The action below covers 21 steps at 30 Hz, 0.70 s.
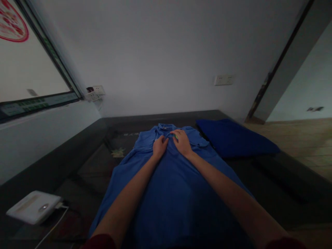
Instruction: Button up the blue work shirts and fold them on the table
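A blue collared shirt (166, 193) lies spread front side up on a dark table, its collar toward the wall. My left hand (160, 147) is closed on the cloth of the front opening, a little below the collar. Close beside it, my right hand (182, 142) bends its fingers onto the same opening, thumb and forefinger at the fabric. A small bright green spot shows between the right thumb and fingers; I cannot make out what it is. Any button under the fingertips is too small to see. Both forearms lie over the shirt's body.
A folded darker blue cloth (233, 138) lies right of the shirt on the dark table (90, 166). At the left is a white box-shaped device (35, 207) with a white cable (53, 228). A wall with sockets (223, 80) borders the table's far edge.
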Each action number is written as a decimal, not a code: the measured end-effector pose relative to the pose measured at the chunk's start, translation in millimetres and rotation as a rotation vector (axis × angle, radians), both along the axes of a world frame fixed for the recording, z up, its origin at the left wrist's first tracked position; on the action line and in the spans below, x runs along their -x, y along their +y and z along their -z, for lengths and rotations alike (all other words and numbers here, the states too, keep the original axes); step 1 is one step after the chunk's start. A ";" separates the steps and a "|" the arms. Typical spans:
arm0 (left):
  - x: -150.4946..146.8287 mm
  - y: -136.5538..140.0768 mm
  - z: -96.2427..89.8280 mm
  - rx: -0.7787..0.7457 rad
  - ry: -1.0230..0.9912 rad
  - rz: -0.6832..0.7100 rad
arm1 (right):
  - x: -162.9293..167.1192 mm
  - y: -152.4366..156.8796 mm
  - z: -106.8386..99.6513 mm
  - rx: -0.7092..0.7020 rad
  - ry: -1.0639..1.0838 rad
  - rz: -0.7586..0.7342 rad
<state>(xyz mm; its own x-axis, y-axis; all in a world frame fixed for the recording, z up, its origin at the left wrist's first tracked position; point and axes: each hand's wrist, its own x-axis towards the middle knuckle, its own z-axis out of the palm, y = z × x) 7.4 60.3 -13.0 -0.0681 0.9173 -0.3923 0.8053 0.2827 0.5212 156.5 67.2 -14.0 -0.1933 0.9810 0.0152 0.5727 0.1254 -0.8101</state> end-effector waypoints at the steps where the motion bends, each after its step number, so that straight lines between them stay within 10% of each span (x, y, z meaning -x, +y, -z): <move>1: -1.0 -2.8 -5.4 -0.026 -0.061 0.003 | 2.5 -6.3 -8.4 0.005 0.072 -0.017; 11: -0.7 -64.8 -44.8 0.112 -0.423 -0.003 | 1.8 -74.1 -15.4 0.417 0.458 0.139; 21: 5.1 -58.7 -51.1 0.154 -0.425 0.040 | -0.1 -78.2 -26.2 0.366 0.482 0.139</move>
